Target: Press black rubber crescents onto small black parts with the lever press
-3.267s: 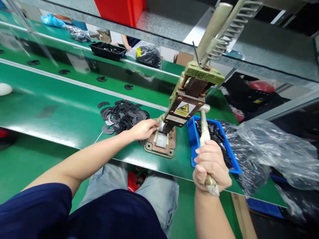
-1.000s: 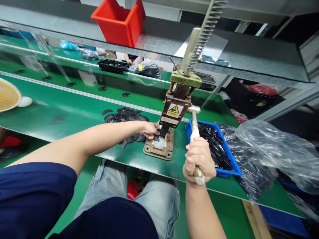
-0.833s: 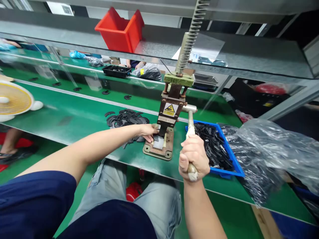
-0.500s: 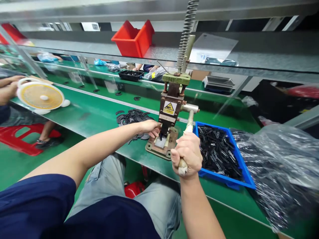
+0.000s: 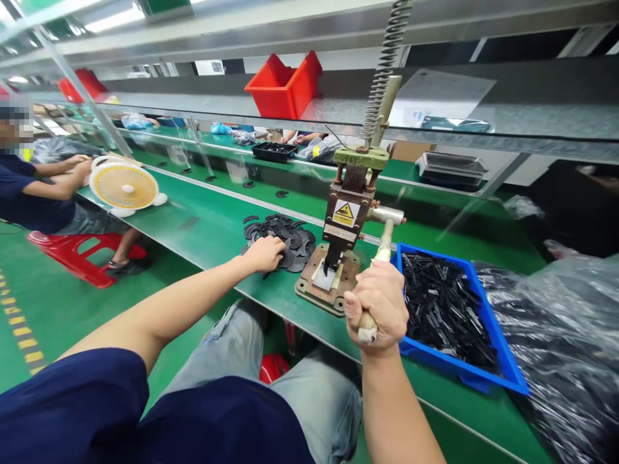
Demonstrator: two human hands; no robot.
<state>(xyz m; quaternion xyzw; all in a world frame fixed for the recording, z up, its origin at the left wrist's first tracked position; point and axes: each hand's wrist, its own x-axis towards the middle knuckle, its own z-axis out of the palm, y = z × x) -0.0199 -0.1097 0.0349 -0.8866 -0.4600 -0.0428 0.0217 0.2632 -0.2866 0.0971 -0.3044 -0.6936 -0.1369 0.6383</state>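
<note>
My right hand (image 5: 380, 299) is wrapped round the lever handle (image 5: 385, 241) of a hand-operated press (image 5: 344, 212) with a tall spring on top. Over a heap of flat, curved black pieces (image 5: 294, 240), left of the press, is my left hand (image 5: 265, 253), its fingers bent down together among them. The fingertips are hidden, so I cannot make out what they grip. Under the press ram a small dark part (image 5: 325, 267) shows at the pale plate (image 5: 324, 278) on the rusty base (image 5: 309, 290).
A blue tray (image 5: 515, 380) of narrow black parts stands right of the press, beside clear plastic bags (image 5: 556, 322). A red bin (image 5: 285, 90) sits on the shelf above. Leftward are a yellow-and-white fan (image 5: 126, 187) and a seated co-worker (image 5: 43, 187).
My left hand has moved left from the press plate to the heap of curved black pieces. My right hand still grips the lever. The view has swung left.
</note>
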